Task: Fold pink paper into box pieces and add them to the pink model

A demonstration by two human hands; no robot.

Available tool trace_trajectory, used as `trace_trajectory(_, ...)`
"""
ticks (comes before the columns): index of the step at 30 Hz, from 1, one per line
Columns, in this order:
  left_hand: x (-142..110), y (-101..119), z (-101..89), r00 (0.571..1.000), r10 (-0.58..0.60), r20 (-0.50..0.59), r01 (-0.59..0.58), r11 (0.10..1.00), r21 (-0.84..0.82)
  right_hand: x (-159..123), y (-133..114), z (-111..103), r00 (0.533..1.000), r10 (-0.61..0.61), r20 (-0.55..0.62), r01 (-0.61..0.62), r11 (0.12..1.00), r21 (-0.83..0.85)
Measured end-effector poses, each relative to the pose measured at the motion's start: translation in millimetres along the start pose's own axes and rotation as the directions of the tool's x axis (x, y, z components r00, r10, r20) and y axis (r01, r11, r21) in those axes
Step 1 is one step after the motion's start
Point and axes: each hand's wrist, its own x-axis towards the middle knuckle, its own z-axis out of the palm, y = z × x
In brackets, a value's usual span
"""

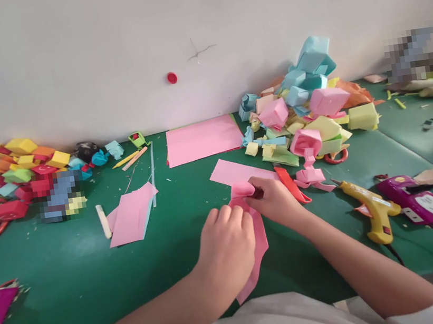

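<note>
A strip of pink paper (259,241) is held between both hands near the table's front edge, its far end curled over and its lower part hanging toward me. My left hand (229,245) is closed over the strip's middle, knuckles up, and its fingertips are hidden. Thumb and index finger of my right hand (273,199) pinch the curled far end. Just beyond them lies a flat pink paper piece (229,171). Right of that, a red folded paper piece (292,186) rests near small folded pink paper pieces (310,175).
A heap of folded paper shapes (315,98) stands at the back right, another (20,161) at the left. Pink sheets (203,140) lie by the wall; cut pink pieces (130,218) lie left. A yellow glue gun (374,210) and a purple power strip (419,199) are at right.
</note>
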Motion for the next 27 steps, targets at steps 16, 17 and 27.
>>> trace_trajectory(16, 4.2, 4.1, 37.1, 0.994, 0.089, 0.057, -0.088, 0.996, -0.02, 1.5, 0.5, -1.6, 0.999, -0.029, 0.03, 0.029, 1.0, -0.006)
trace_trajectory(17, 7.1, -2.3, 33.9, 0.996, 0.089, 0.013, -0.087, 0.991, -0.105, 1.5, 0.9, -1.9, 0.999, -0.033, 0.032, 0.033, 0.999, -0.008)
trace_trajectory(27, 35.4, -57.5, 30.1, 0.946, -0.235, 0.221, 0.322, 0.745, -0.584, -3.5, 0.7, -1.2, 0.99, -0.068, 0.122, 0.059, 0.996, 0.071)
